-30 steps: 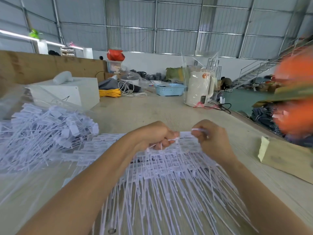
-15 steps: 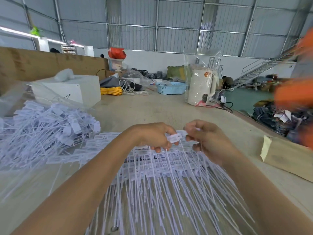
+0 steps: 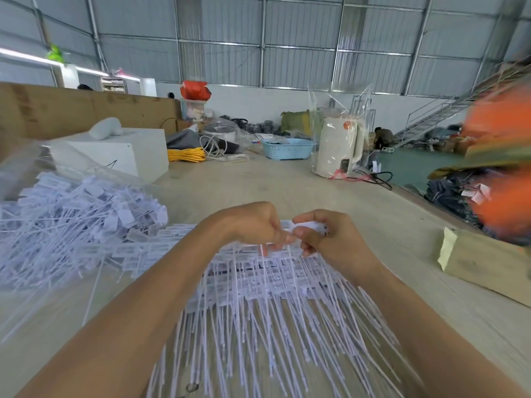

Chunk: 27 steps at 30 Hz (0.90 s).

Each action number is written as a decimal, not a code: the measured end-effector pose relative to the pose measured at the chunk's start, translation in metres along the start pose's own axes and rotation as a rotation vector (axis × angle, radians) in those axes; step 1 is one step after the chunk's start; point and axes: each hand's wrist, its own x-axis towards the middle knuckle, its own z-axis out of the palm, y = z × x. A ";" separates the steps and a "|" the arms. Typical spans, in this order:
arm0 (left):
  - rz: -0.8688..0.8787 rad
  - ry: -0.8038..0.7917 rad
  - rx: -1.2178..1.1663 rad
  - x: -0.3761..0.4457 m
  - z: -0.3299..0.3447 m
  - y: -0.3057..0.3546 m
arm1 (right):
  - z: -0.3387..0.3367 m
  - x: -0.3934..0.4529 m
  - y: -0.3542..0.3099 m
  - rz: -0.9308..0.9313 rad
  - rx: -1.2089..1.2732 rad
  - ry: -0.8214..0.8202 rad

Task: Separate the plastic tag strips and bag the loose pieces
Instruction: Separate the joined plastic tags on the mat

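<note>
Head view, single frame. Both hands meet at the far end of the tag strips (image 3: 273,285), a fanned stack lying on the surface (image 3: 258,182) directly in front of the person, label heads away from them and thin tails running back toward the near edge.

Left hand (image 3: 253,225): fingers curled closed, pinching at the head row of the top strip. Right hand (image 3: 330,239): closed as well, gripping one white tag head (image 3: 311,225) between thumb and fingers, raised slightly above the stack. The two grips sit almost touching. Judgement: one hand anchors the strip while the other works a single tag off it, so the close spacing keeps the pull local to one joint.

Loose pieces (image 3: 86,219) lie heaped toward the left edge of the surface, apparently inside or on a clear plastic bag (image 3: 26,168); the film is faint, so I cannot tell which. Judgement: the heap is kept beside the left arm so each freed tag needs only a short toss.

A cardboard piece (image 3: 482,262) rests at the right edge, well apart from the work.

Progress, judged: many strips remain joined; separation is mid-way at best.
</note>
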 end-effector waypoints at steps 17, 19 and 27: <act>-0.074 -0.138 -0.538 -0.005 -0.012 -0.011 | -0.054 0.012 0.015 -0.024 -0.043 0.422; -0.042 -0.074 -0.413 -0.007 -0.013 -0.013 | -0.081 0.013 0.006 0.100 0.417 0.504; -0.004 -0.198 -0.048 -0.011 -0.009 0.007 | -0.030 0.001 -0.015 0.177 0.408 -0.011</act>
